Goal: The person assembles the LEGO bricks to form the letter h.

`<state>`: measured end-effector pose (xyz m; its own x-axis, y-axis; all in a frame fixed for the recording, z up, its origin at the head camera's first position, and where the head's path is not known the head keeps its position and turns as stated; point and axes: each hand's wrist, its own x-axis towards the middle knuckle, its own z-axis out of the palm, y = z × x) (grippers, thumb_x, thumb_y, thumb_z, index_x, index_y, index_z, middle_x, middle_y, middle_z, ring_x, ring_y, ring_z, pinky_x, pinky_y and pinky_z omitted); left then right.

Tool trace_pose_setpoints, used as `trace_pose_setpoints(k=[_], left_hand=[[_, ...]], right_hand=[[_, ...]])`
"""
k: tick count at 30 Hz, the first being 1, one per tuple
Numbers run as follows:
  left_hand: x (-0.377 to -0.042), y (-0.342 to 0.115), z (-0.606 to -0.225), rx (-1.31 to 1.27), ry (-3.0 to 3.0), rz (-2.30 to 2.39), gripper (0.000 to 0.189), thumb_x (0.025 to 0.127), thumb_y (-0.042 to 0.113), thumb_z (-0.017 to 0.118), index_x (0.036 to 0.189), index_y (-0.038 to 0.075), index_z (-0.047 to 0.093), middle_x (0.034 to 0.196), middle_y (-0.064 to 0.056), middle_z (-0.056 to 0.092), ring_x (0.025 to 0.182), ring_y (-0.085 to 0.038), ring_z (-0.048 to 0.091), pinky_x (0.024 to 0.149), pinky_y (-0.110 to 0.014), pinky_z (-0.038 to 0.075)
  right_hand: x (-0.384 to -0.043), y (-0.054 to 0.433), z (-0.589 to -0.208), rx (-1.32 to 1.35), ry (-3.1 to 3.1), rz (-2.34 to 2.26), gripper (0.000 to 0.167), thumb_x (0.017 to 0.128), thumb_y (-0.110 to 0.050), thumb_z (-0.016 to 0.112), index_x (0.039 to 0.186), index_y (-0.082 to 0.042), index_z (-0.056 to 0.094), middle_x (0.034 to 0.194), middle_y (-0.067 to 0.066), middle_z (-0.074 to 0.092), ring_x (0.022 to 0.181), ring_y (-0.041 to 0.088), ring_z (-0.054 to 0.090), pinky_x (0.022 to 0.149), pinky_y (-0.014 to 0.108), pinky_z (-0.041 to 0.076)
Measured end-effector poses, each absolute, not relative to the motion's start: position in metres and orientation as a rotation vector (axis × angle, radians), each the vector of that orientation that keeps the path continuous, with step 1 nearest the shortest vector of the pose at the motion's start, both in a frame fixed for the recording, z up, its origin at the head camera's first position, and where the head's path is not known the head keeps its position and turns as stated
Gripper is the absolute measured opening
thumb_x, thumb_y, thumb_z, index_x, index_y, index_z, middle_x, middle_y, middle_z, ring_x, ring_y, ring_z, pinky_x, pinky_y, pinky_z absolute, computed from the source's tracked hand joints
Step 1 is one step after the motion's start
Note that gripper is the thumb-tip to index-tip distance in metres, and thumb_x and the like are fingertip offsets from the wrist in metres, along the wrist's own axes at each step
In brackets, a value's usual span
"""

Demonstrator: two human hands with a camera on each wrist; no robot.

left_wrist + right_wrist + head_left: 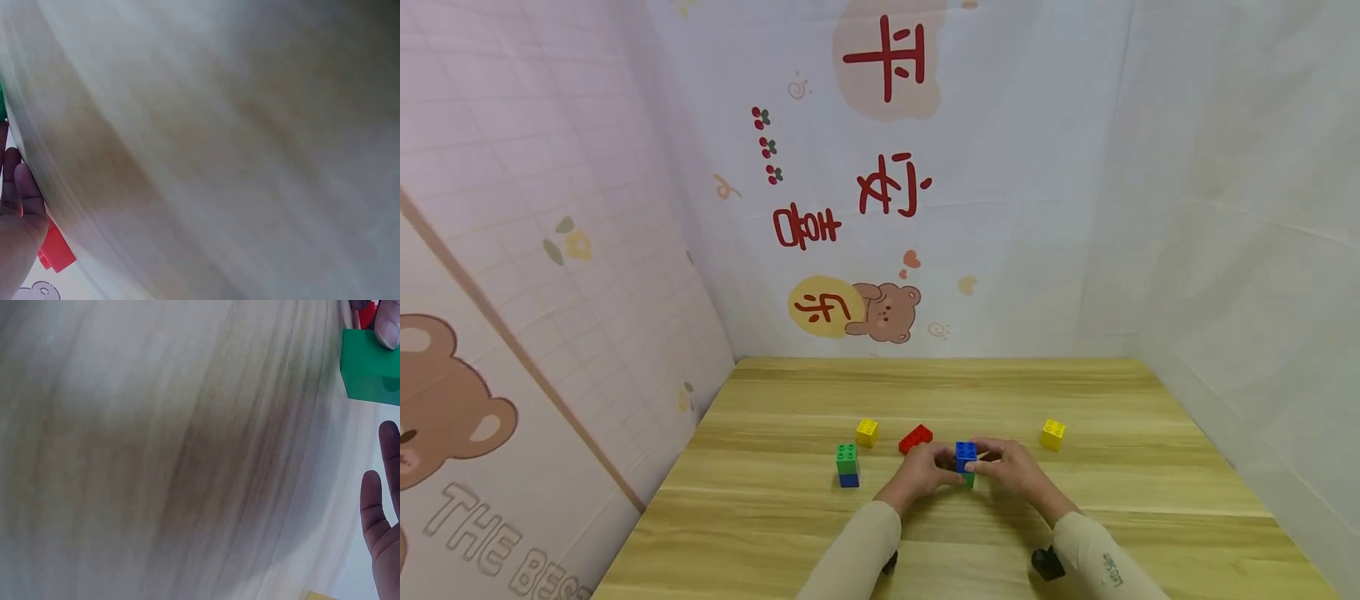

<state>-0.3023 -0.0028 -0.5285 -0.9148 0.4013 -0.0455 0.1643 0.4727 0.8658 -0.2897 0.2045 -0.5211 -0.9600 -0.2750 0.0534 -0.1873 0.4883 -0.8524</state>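
Between the two hands stands a blue toy brick [966, 450] on top of a green brick [969, 481], with the blue studs facing up. My left hand [922, 469] holds the green brick from the left, its thumb on the near face; in the right wrist view that thumb presses the green brick [369, 369]. From the right, my right hand [1013, 467] pinches the blue brick, thumb in front and fingers behind. Parts of both bricks are hidden by the fingers. In the left wrist view only part of the left hand [22, 219] shows.
Left of the hands stands a stack of a green brick [847, 458] on a blue brick [849, 481]. Behind it sits a yellow brick [867, 432]. A red brick [916, 438] lies just behind the left hand. Another yellow brick [1052, 434] sits at the right on the wooden table [760, 533].
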Motion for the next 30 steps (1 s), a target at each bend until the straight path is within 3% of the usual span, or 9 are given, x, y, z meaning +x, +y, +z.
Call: trace_pose_setpoints(k=[17,25,30], left_hand=[[-0.304,-0.0023,-0.5293,0.549,2.51,1.362,0.027,0.083,0.017,0.083,0.108,0.016,0.073,0.095,0.013,0.067,0.093,-0.013,0.063,0.087,-0.032,0.051],[-0.3056,-0.0058,-0.5259,0.527,2.468,1.353,0.035,0.084,0.018,0.081,0.117,0.016,0.07,0.099,0.006,0.067,0.09,-0.009,0.059,0.085,-0.033,0.051],[-0.306,-0.0063,-0.5226,0.511,2.46,1.348,0.044,0.083,0.018,0.083,0.123,0.013,0.068,0.104,0.001,0.067,0.097,-0.016,0.061,0.088,-0.037,0.052]], right_hand=[[-0.2849,0.1991,-0.5184,-0.291,2.615,-1.538,0.043,0.091,-0.023,0.074,0.127,-0.002,0.066,0.12,0.015,0.067,0.104,0.031,0.064,0.089,0.048,0.053],[-0.2858,0.1974,-0.5175,-0.226,2.63,-1.529,0.051,0.089,-0.023,0.076,0.134,-0.002,0.061,0.124,0.016,0.065,0.103,0.029,0.065,0.089,0.048,0.053],[-0.2864,0.1983,-0.5187,-0.203,2.62,-1.532,0.056,0.088,-0.025,0.077,0.137,-0.003,0.058,0.128,0.016,0.063,0.104,0.029,0.064,0.09,0.049,0.052]])
